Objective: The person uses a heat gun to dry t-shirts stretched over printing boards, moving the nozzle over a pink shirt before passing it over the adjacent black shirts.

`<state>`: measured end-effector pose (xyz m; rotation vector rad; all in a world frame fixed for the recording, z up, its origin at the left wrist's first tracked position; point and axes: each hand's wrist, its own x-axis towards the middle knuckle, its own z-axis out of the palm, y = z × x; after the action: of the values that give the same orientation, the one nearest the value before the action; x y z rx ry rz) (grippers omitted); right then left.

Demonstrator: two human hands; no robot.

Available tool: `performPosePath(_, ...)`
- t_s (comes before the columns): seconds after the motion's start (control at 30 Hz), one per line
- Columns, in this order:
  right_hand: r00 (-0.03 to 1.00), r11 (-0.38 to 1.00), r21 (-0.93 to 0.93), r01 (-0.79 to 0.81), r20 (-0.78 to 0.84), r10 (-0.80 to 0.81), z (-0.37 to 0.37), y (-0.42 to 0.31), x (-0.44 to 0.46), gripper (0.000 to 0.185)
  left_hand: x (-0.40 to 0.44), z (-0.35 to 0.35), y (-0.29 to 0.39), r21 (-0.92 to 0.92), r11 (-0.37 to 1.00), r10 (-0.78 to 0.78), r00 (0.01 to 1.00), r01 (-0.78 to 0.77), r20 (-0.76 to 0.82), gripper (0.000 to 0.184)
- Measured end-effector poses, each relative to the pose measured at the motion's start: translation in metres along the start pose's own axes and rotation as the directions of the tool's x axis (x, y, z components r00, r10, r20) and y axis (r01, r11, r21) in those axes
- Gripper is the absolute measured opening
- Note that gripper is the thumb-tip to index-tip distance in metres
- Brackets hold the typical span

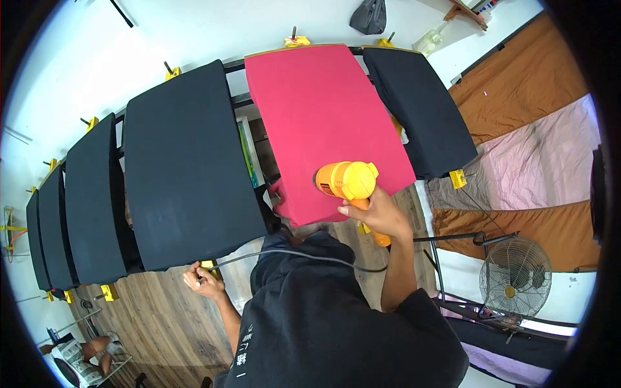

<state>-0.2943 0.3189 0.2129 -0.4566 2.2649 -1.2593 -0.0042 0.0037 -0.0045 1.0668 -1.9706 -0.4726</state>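
Your right hand [381,216] wraps the handle [381,239] of the yellow heat gun [343,180], over the near end of the red fabric [317,110]; your left hand [204,282], at near left, seems to pinch its grey cord [291,251]. Expect a rigid, moderately heavy gun; keep to the handle, off the probably hot nozzle [317,180].
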Motion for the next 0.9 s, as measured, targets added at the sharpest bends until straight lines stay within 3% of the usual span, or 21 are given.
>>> performPosePath(0.1, 0.992, 0.992, -0.022, -0.126, -0.018, 0.125, 0.001, -0.007, -0.007, 0.054, 0.002, -0.003, 0.001, 0.021, 1.0, 0.021, 1.0, -0.021, -0.004, 0.019)
performPosePath(0.2, 0.999, 0.996, -0.075, -0.04, -0.022, 0.038, 0.001, -0.006, -0.012, 0.052, 0.001, -0.002, -0.003, 0.025, 0.999, 0.023, 1.0, -0.024, 0.007, 0.019)
performPosePath(0.4, 0.998, 0.997, -0.057, -0.053, -0.041, 0.051, 0.007, 0.001, -0.024, 0.04, 0.001, -0.003, -0.002, 0.021, 1.0, 0.012, 1.0, -0.012, 0.019, 0.018)
performPosePath(0.5, 0.999, 0.999, 0.035, -0.042, 0.022, 0.041, 0.006, 0.01, -0.031, 0.04, 0.0, -0.004, -0.005, 0.047, 0.999, -0.012, 0.998, 0.01, 0.057, 0.018)
performPosePath(0.6, 1.0, 1.0, -0.001, -0.026, -0.018, 0.026, 0.01, 0.007, -0.036, 0.049, 0.002, -0.004, -0.003, 0.053, 0.999, -0.003, 0.999, 0.001, 0.043, 0.014)
performPosePath(0.9, 1.0, 1.0, -0.017, -0.002, 0.017, 0.002, 0.016, 0.004, -0.052, 0.047, 0.004, -0.005, -0.002, 0.044, 0.998, 0.034, 0.997, -0.037, 0.068, 0.01)
